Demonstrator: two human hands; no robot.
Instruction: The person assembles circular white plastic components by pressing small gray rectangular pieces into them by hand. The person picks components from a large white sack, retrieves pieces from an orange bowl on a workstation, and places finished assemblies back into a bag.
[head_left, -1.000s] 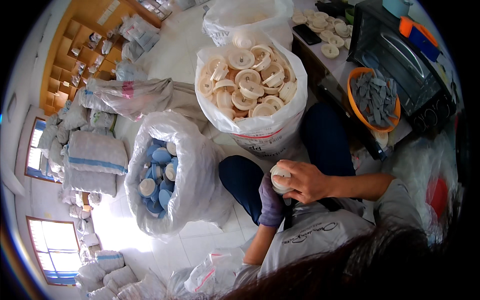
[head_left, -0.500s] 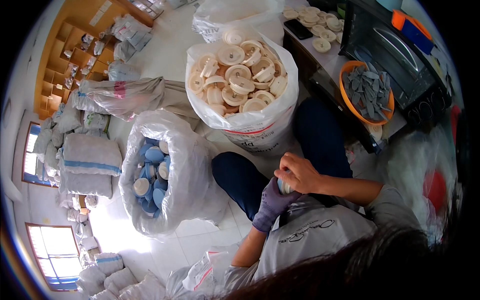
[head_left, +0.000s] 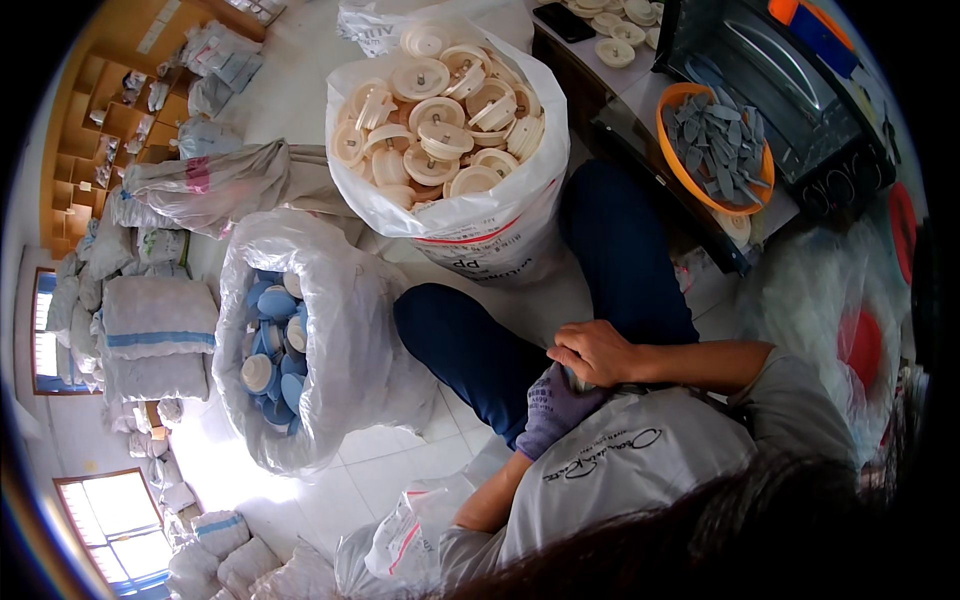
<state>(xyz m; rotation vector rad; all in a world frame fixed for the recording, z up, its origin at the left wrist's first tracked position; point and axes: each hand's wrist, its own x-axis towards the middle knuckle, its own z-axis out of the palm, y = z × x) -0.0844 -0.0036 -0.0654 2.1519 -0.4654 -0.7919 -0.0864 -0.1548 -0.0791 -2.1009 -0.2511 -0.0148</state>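
Close to my body, over my lap, my left hand (head_left: 558, 407) in a purple knit glove is closed round a small blue-and-white round part (head_left: 578, 381). Only a sliver of that part shows; the rest is hidden by my fingers. My bare right hand (head_left: 600, 352) lies over its top with curled fingers, gripping it from above. Left of my knees, an open clear plastic bag (head_left: 340, 300) holds blue discs (head_left: 272, 302), some with white caps. Ahead of me stands a white sack (head_left: 480, 225) full of cream plastic wheel-shaped pieces (head_left: 437, 130) with metal pins.
An orange basket (head_left: 668, 140) of grey flat strips (head_left: 715, 145) sits at the right by a black oven-like box (head_left: 770, 70). A black phone (head_left: 564, 22) and more cream pieces lie behind it. Stuffed sacks (head_left: 160, 320) are piled at the left, near wooden shelves (head_left: 85, 130).
The whole view has shifted, so the bags and the basket appear further left and higher. My right hand now covers more of the round part in my left hand.
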